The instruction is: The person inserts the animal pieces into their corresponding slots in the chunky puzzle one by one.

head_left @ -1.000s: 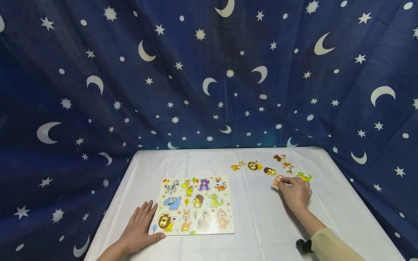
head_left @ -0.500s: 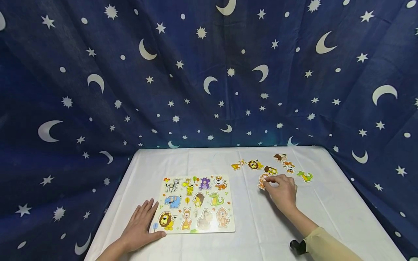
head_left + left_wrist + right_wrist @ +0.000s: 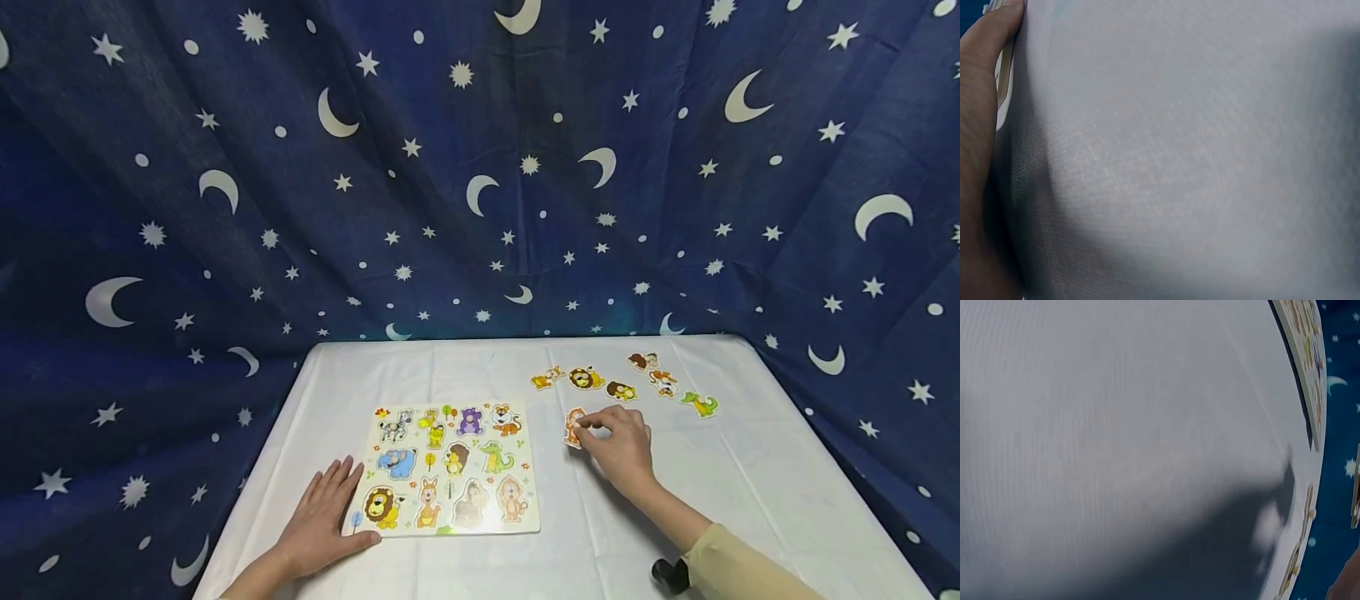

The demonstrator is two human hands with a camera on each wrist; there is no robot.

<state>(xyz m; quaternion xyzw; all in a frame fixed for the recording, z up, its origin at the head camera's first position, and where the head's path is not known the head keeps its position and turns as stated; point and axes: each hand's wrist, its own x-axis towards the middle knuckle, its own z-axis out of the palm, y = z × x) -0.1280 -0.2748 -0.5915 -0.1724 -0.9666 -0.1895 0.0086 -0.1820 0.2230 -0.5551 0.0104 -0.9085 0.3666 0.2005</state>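
Note:
My left hand lies with spread fingers along the left edge of a wooden animal puzzle board; its thumb is at the near left corner. The left wrist view catches only part of this hand beside the board's edge. Between thumb and fingers, my right hand pinches an orange-brown monkey puzzle piece by its knob. The piece hangs above the cloth, right of the board. The right wrist view shows a sliver of the hand, the piece edge-on and the board.
Loose puzzle pieces lie at the back right: a kangaroo, a lion, a hedgehog, a brown one, a tiger and a crocodile. A black object is by the right sleeve. White cloth covers the table.
My right hand has carried the monkey piece left, away from the other loose pieces and closer to the board. The left hand stays in place on the board's edge.

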